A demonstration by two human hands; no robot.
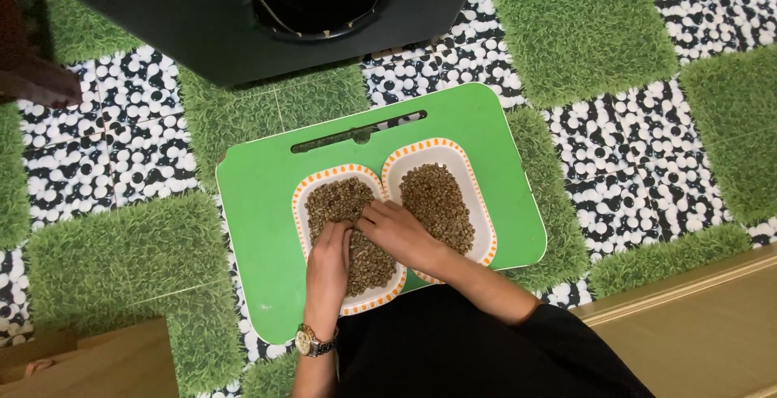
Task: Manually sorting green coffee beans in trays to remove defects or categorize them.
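Green tray (pixel 259 196) bears two dishes; both hands (pixel 328 264) (pixel 401 232) hide left dish's (pixel 312 192) beans.

Floored in squares of green turf mat (pixel 579 22) and black-and-white pebble tile (pixel 137 119); wooden edging (pixel 688 285) at lower right.

Two white oval dishes, orange-dashed rims, side by side and touching, near tray's front edge. Left dish (pixel 320 188) and right dish (pixel 477 196) both heaped with brownish-green beans (pixel 433 192).

head view, straight down (close), over green tray (pixel 259 196)
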